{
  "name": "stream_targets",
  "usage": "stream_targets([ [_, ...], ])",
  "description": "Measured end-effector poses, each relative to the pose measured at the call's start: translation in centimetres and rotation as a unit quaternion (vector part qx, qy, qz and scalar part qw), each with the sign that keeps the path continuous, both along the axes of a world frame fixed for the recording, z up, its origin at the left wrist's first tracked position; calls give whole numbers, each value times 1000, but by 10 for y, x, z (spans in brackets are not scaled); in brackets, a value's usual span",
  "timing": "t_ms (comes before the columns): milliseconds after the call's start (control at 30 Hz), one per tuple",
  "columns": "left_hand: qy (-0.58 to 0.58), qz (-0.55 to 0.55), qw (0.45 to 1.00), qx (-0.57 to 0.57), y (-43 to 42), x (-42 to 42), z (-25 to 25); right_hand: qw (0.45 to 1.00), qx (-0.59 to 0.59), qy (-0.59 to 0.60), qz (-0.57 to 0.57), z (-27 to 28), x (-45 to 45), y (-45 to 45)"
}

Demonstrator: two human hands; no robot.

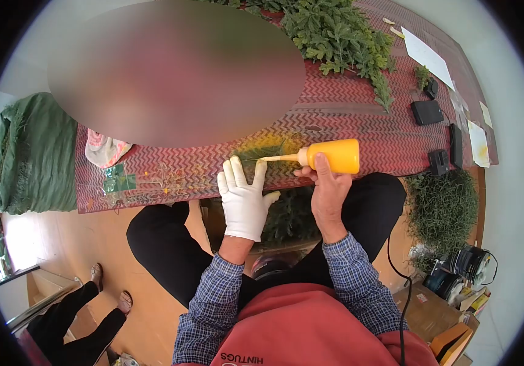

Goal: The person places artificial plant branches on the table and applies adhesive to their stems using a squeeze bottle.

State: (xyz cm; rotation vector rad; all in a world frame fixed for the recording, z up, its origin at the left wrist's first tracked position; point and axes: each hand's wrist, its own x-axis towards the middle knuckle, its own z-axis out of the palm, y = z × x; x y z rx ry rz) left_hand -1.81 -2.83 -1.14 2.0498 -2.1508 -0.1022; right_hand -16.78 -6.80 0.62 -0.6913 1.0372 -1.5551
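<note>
A yellow squeeze bottle [335,156] with a long pale nozzle lies level in my bare right hand [328,189], whose fingers are wrapped round its lower side. The nozzle points left, and its tip is at the fingertips of my left hand [241,198]. That hand wears a white glove with yellowish fingertips and lies flat at the table's near edge, fingers stretched out and apart. Just beyond the fingertips, a small green sprig [268,150] rests on a yellow-stained patch. Whether the fingertips press on its thin stem, I cannot tell.
A red zigzag-patterned cover lies over the table [347,110]. Green artificial branches [335,36] are heaped at the back. Black devices [427,112] and papers [428,58] sit on the right. A green sack [33,155] stands left. A blurred oval hides the upper left. Another person's feet [125,302] show lower left.
</note>
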Motion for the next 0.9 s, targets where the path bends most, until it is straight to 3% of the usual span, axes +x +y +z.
stream_targets([
  [500, 5, -28, 999, 20, 1, 4, 3, 995, -2, 102, 19, 1, -5, -10],
  [900, 6, -45, 999, 14, 1, 8, 5, 996, -22, 84, -13, 12, -25, -16],
])
